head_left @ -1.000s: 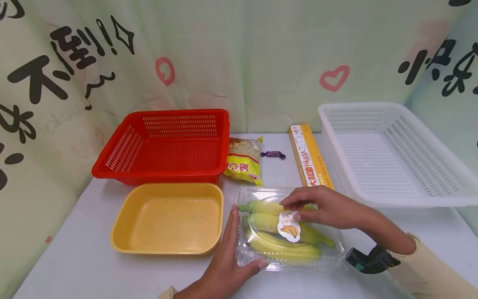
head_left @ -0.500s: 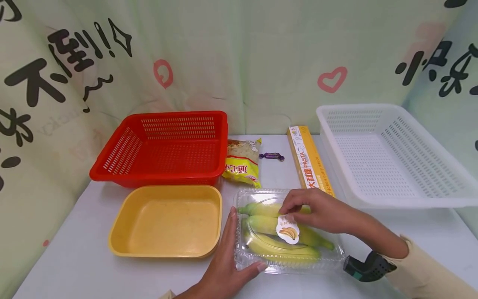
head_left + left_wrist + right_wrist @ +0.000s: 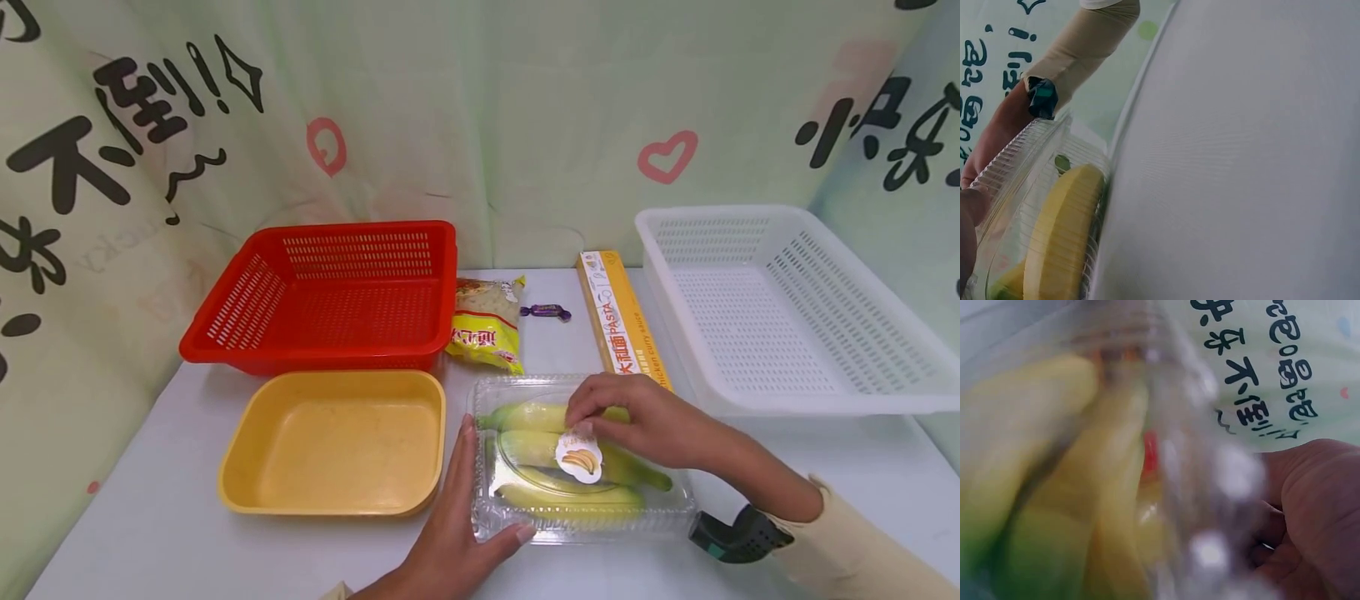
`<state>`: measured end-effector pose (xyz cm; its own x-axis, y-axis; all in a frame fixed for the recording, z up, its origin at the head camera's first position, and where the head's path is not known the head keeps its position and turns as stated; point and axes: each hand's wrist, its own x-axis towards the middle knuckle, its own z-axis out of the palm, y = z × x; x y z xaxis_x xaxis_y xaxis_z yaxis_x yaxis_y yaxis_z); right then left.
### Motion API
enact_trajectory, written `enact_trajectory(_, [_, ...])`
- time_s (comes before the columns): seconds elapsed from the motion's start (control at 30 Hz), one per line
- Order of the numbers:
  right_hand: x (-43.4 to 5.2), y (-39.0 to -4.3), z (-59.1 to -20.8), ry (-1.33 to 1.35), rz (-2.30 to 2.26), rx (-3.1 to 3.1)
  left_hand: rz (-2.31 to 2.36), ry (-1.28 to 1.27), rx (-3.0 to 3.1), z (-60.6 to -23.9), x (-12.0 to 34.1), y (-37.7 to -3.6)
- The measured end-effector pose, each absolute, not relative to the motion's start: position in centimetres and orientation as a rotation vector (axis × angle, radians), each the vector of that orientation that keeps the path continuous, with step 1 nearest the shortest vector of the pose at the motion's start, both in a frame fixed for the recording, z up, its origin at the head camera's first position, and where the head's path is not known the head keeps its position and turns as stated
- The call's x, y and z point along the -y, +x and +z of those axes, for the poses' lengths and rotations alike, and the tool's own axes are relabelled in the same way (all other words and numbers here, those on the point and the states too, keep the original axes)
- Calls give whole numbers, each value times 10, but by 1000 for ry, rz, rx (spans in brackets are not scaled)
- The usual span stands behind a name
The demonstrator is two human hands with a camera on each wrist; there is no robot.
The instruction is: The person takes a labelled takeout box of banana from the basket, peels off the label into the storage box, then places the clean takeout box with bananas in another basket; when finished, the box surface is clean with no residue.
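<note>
A clear plastic clamshell box [image 3: 667,508] of green-yellow bananas [image 3: 525,446] lies on the table in the head view. On its lid is a white banana sticker [image 3: 579,457]. My right hand [image 3: 637,417] has curled fingers and thumb together at the sticker's upper edge, pinching there. My left hand [image 3: 465,517] steadies the box's near left corner, straight fingers along its left side and thumb on the near edge. In the left wrist view a banana [image 3: 1063,231] shows through the ridged wall. The right wrist view is blurred by the plastic close up.
Behind the box stand a red basket [image 3: 322,362], a yellow bag of food [image 3: 487,329], a purple-wrapped candy [image 3: 546,312], an orange pasta box [image 3: 618,317] and a white basket [image 3: 832,404]. A yellow tub [image 3: 333,507] stands left of my left hand.
My right thumb and fingertips have drawn closer together at the sticker's upper edge. The left hand and box stay nearly where they were.
</note>
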<state>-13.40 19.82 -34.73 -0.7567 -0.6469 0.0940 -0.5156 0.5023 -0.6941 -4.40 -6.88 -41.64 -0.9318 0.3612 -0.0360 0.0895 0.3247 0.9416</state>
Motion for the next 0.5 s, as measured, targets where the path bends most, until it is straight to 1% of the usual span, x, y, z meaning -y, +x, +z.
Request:
enact_trajectory(0.2, [-204, -133, -347, -1082, -1192, -2538, 1648, 427, -2340, -417, 70, -44])
enact_trajectory(0.5, [-209, -131, -343, -962, -1309, -2442, 1676, 425, -2289, -417, 70, -46])
